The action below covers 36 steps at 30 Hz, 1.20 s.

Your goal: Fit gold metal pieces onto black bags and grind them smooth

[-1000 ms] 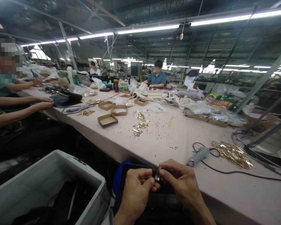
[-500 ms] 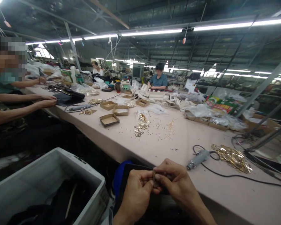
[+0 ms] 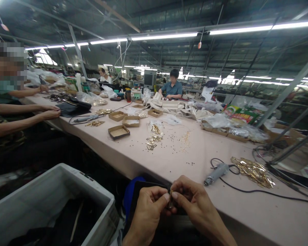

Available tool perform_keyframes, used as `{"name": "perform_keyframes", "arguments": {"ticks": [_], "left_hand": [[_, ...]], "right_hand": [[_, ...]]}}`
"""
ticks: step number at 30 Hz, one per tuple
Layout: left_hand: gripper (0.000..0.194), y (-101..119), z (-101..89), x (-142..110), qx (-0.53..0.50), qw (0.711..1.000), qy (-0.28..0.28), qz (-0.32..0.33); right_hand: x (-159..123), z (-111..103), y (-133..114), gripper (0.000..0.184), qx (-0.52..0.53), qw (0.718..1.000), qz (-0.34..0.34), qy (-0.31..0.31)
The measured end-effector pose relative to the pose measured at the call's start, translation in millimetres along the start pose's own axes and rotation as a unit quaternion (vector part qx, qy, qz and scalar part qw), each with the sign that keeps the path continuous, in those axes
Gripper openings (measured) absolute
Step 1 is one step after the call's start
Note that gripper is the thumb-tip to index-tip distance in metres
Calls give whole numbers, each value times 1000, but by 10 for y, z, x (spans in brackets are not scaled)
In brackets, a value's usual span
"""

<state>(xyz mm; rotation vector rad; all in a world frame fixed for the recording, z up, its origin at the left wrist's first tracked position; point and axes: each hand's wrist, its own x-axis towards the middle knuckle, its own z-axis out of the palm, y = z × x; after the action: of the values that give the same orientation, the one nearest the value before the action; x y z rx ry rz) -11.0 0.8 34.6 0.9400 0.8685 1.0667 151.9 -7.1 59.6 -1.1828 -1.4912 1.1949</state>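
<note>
At the bottom middle, my left hand (image 3: 147, 212) and my right hand (image 3: 195, 203) meet over a black piece (image 3: 136, 198) that lies at the near edge of the long pink table (image 3: 169, 157). Both hands are closed in a pinch on a small gold metal fitting (image 3: 170, 200) held between thumbs and forefingers. An electric screwdriver (image 3: 217, 173) with a black cord lies on the table just beyond my right hand. A pile of gold fittings (image 3: 254, 171) sits to its right.
A grey plastic crate (image 3: 53, 198) with dark goods stands at the lower left. Small cardboard trays (image 3: 118, 131), loose gold parts (image 3: 152, 140) and screws lie mid-table. Co-workers' arms (image 3: 20, 119) rest at the left; another person (image 3: 172, 87) sits at the far end.
The gold fitting was turned between my fingertips and now sits lower, edge-on. My hands stayed together at the same spot; the view shifted slightly.
</note>
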Motion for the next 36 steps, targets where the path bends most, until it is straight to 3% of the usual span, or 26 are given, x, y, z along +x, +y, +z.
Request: {"name": "perform_keyframes", "arguments": {"ticks": [8,21,30,36], "left_hand": [[29,-51,19,-26,89,996,28,2],[24,4,-47,-81,74,996,-39,6],[34,11,12,-84,-29,998,2,-52],[14,-51,31,-19,13,997,37,-63]], "right_hand": [[67,-199,5,23,43,999,8,-9],[93,-20,136,24,0,1000,26,10],[7,8,32,16,-31,999,-18,20],[-64,-25,70,17,64,996,-29,-47]]}}
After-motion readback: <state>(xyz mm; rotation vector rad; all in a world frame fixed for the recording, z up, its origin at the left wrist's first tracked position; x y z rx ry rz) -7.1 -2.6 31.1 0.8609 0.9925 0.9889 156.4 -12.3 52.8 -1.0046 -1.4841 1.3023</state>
